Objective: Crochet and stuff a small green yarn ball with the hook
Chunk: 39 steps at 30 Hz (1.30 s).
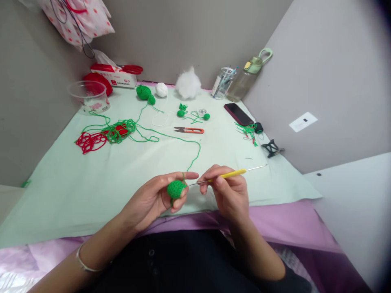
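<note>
A small rounded piece of green crochet (176,189) is pinched in my left hand (159,193), its index finger stretched out with green yarn (195,156) passing over it. My right hand (228,189) grips a yellow-handled crochet hook (232,174) between thumb and fingers. One thin metal end of the hook points at the right edge of the crochet piece; whether it is inside a stitch I cannot tell. From my left index finger the yarn runs back across the table to a loose green tangle (124,132).
Orange thread snips (189,130) lie mid-table, with small green crochet pieces (181,113) behind. Red yarn (90,141) lies at left by a clear tub (91,99). White stuffing (188,84), a phone (238,114), a bottle (246,79) and a black stand (271,149) sit farther around.
</note>
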Each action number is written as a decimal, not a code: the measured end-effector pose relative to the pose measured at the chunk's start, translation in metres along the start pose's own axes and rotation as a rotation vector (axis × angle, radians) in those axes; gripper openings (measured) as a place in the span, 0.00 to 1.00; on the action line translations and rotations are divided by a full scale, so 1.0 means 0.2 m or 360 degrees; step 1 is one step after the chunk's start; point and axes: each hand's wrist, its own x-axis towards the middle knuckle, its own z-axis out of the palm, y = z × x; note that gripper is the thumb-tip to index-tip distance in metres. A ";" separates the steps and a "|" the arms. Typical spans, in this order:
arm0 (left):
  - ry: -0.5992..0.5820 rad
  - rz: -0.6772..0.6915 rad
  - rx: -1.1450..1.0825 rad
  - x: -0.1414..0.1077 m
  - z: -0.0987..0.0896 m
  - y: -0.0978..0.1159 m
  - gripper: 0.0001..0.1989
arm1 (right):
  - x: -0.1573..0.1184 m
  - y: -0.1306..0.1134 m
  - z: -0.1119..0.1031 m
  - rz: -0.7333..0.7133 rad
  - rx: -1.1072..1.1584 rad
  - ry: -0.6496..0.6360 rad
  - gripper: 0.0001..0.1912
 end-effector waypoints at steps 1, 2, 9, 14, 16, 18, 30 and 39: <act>0.0004 -0.0002 0.0012 0.00 0.00 0.00 0.19 | 0.00 0.00 0.00 0.0024 0.0018 0.0012 0.08; 0.0012 0.0008 0.0044 0.00 0.00 0.00 0.19 | 0.01 -0.01 0.00 0.0053 0.0049 0.0027 0.09; 0.0140 0.0265 0.0543 -0.01 0.03 0.00 0.24 | 0.00 0.04 0.05 0.0027 0.0168 0.0023 0.07; 0.0251 0.0371 0.0861 -0.02 0.03 -0.02 0.27 | -0.02 0.07 0.07 -0.0296 -0.0312 0.0030 0.07; 0.0313 0.0412 0.0979 -0.02 0.03 -0.01 0.27 | -0.02 0.06 0.08 -0.0326 -0.0402 0.0016 0.08; 0.0328 0.0431 0.1041 -0.02 0.03 -0.01 0.27 | -0.02 0.06 0.07 -0.0297 -0.0386 -0.0005 0.09; 0.0331 0.0531 0.1326 -0.03 0.06 0.04 0.25 | 0.02 0.07 0.02 0.0071 0.0006 -0.0089 0.13; 0.0337 0.0584 0.1592 -0.03 0.06 0.05 0.19 | 0.03 0.01 -0.01 -0.0109 -0.0180 -0.0319 0.10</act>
